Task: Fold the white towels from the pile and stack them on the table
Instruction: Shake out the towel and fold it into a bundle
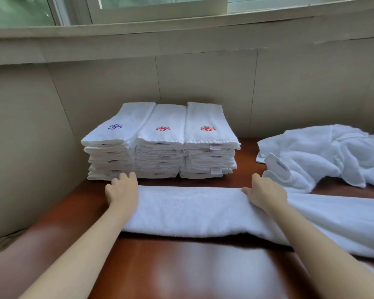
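The left hand point(122, 190) is resting on the left end of the towel point(190, 210), its fingers point(123, 176) curling down over that end. Whether they are pinching the cloth cannot be told, since the hand is hiding it. Just beyond it, three stacks point(162, 156) of folded towels are standing side by side against the wall point(203, 78). The left one is showing a purple emblem on top and the other two are showing red ones. The towel is lying across the near tabletop point(181, 266) as a long folded band, running from the left hand out past the right edge of view. The right hand point(266, 194) is lying on the band's far edge, its fingers nearly straight, thumb spread to the left, pressing the cloth and gripping nothing. Farther right, the pile point(324, 152) of unfolded towels is sitting crumpled on the tabletop, near the right stack but apart from it.
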